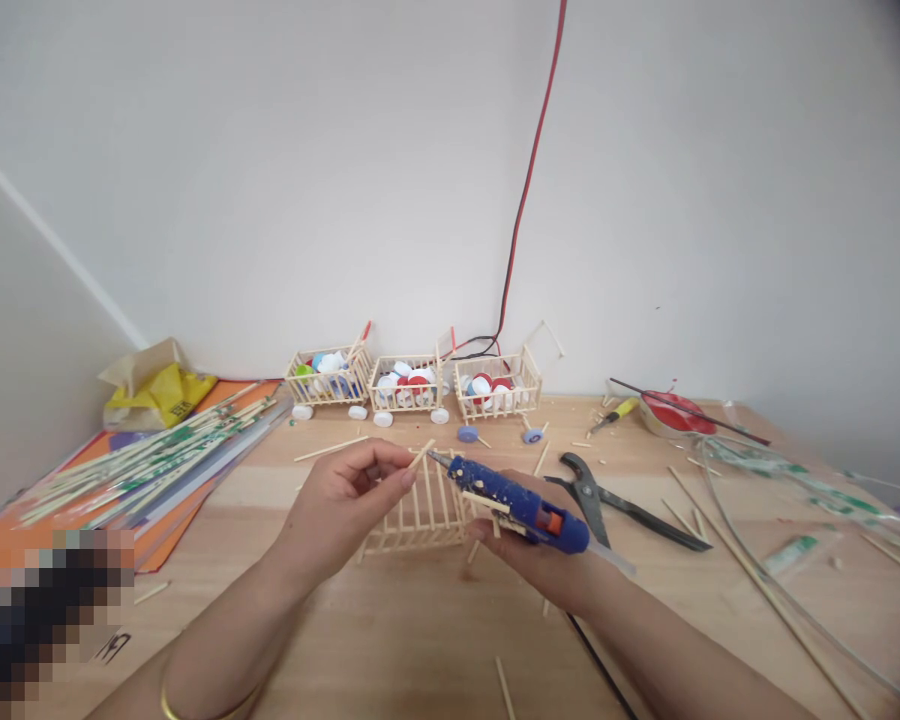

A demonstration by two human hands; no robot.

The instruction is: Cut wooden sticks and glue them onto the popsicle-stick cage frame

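Note:
My left hand pinches a short wooden stick between thumb and fingers, its tip up against the nozzle of a blue glue gun. My right hand grips that glue gun, nozzle pointing left, and also has a short stick lying against the gun. Just behind both hands a half-built frame of wooden sticks stands on the wooden table.
Three small stick carts filled with bottle caps line the wall. Black pliers lie to the right, a red tape roll beyond them. Bundled sticks on coloured paper lie left. Loose sticks and long strips scatter right.

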